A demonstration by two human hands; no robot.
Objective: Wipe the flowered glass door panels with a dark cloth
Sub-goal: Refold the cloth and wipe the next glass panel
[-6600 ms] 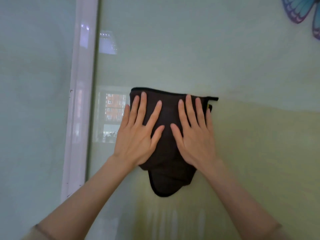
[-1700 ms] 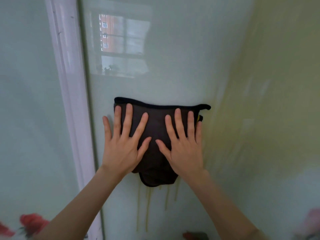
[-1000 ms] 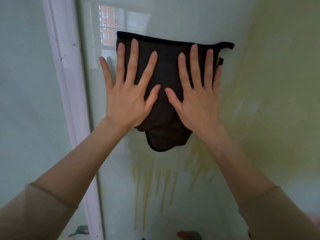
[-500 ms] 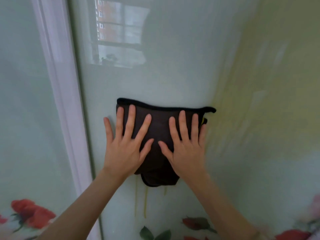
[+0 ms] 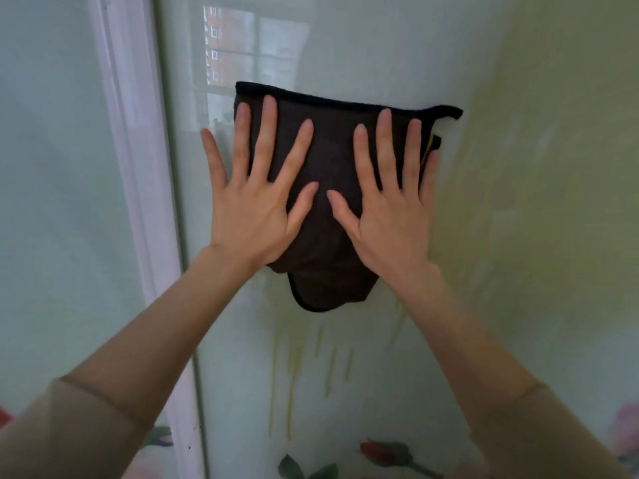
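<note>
1. Head view, against half a second ago: the dark cloth [image 5: 332,188] and both hands sit higher on the glass door panel [image 5: 363,50], and its top hem now overlaps the lower edge of the window reflection [image 5: 249,46]. Beige sleeves have come into view at the bottom corners, and the red rose on the left panel has nearly dropped out of the picture.

2. Edges and room: the white door frame [image 5: 138,188] runs upright just left of the cloth. The left hand's little finger lies on bare glass between the cloth and that frame. To the right, the panel opens into a wide yellowish-green stretch. Above the cloth there is pale glass up to the top of the picture. Below it, thin yellow streaks [image 5: 294,385] run down toward a red rosebud [image 5: 383,451] and green leaves [image 5: 304,470] at the bottom edge.

3. Left hand [image 5: 256,216]: spread wide and flat, fingers pointing up, palm and three fingers pressing the cloth against the glass. It grips nothing.

4. Right hand [image 5: 390,219]: also spread flat, fingers up, pressing the cloth's right half, the little finger at its right edge beside a yellow tag. The thumbs nearly meet at the cloth's middle.

5. The cloth's lower fold hangs free below both palms.
</note>
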